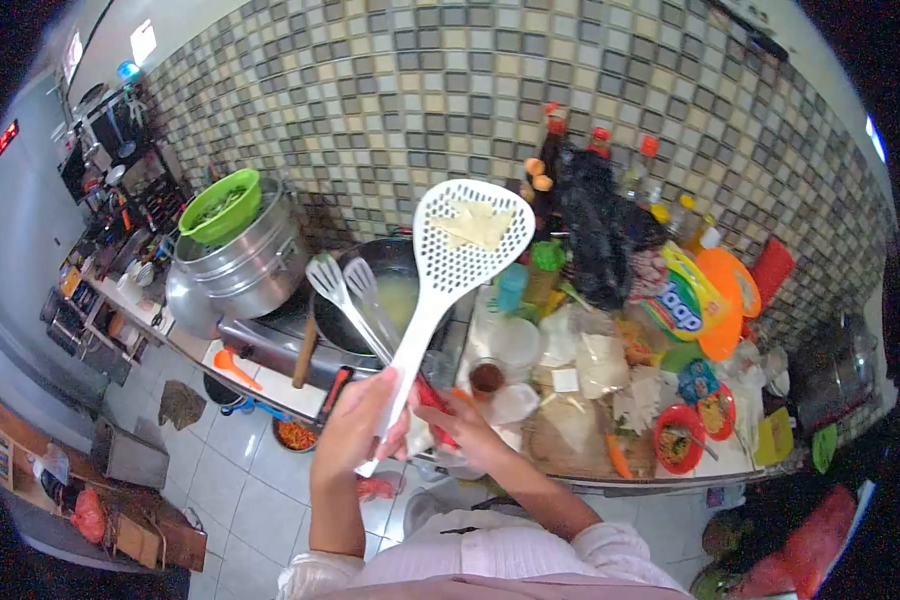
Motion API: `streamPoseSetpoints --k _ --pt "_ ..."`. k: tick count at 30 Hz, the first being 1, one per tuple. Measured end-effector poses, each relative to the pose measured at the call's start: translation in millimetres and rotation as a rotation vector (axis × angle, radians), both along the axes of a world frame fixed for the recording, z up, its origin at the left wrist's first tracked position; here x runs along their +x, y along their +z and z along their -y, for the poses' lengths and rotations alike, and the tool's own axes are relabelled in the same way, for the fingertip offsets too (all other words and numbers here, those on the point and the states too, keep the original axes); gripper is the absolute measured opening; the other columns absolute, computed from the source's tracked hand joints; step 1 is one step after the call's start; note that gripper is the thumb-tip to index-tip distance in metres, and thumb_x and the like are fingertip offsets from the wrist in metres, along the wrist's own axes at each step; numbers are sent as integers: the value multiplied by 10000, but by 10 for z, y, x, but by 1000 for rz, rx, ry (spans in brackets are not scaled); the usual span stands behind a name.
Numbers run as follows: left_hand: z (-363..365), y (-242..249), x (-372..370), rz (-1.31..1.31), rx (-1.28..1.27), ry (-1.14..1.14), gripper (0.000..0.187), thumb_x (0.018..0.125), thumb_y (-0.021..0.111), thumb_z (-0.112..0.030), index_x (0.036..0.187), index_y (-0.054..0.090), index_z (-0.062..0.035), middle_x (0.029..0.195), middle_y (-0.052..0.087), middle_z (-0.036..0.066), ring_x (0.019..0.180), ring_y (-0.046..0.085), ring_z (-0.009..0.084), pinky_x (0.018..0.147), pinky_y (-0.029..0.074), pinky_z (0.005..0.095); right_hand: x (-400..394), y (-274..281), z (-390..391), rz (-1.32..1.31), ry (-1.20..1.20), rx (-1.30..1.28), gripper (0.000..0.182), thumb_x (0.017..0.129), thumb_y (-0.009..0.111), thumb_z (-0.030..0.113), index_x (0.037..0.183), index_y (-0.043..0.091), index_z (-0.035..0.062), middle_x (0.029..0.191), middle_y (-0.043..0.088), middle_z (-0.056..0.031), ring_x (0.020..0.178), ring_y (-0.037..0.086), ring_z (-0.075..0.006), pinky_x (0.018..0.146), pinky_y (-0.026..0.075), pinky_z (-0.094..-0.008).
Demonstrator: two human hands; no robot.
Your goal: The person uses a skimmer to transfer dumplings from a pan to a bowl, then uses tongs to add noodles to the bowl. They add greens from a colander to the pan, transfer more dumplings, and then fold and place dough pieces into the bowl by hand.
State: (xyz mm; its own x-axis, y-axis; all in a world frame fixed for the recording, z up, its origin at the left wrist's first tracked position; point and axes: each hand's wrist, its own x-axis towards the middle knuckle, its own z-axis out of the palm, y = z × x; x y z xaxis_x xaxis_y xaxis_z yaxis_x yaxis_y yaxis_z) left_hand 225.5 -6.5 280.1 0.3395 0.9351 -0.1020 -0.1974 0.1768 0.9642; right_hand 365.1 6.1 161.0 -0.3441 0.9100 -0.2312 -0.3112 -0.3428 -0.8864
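Skimmer (467,245), white and perforated, stands raised above the wok (395,290) with pale flat pieces on its face. Left hand (355,425) grasps its handle. Right hand (470,430) closes around red-handled utensils (355,290) near the counter edge (660,485).

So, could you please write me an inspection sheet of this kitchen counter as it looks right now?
Surface: counter, crowded from end to end.
Job's things: white slotted skimmer raised, pale flat pieces on it; wok holding pale liquid, two metal spatulas resting in it.
Clutter: steel pot under a green colander, sauce bottles, black bag, red bowls, plastic bags.
Hands: left hand grips the skimmer handle; right hand holds something red, unclear what.
Cables: nothing seen.
Surroundings: mosaic tile wall, white tiled floor.
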Motion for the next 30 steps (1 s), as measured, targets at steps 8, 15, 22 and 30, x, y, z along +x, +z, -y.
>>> streamPoseSetpoints --k 8,15,22,30 --pt "440 -235 721 -20 -43 -38 395 893 358 -361 741 470 -14 404 357 -16 258 288 47 281 344 210 2113 -59 1620 583 -127 3 271 789 583 286 859 552 27 589 481 4 521 451 -62 461 356 -220" --pt "796 -842 1264 -42 -78 -199 370 901 354 -327 752 472 -10 425 395 5 293 327 59 341 405 224 3358 464 3124 1206 -414 141 367 701 636 295 929 574 15 594 513 -96 513 471 -136 503 393 -268" --pt "1224 -1471 1810 -49 -170 -234 354 915 323 -306 795 472 -9 467 415 27 329 370 84 367 423 245 3135 721 2869 1464 -735 410 309 687 624 258 892 566 33 623 549 -125 530 550 -254 482 408 -328" --pt "1453 -1656 2130 -53 -163 -238 339 919 323 -275 795 469 5 477 419 35 340 371 83 375 409 238 2995 599 2552 1830 -461 539 336 715 605 253 947 530 23 715 588 -112 593 590 -236 479 441 -340"
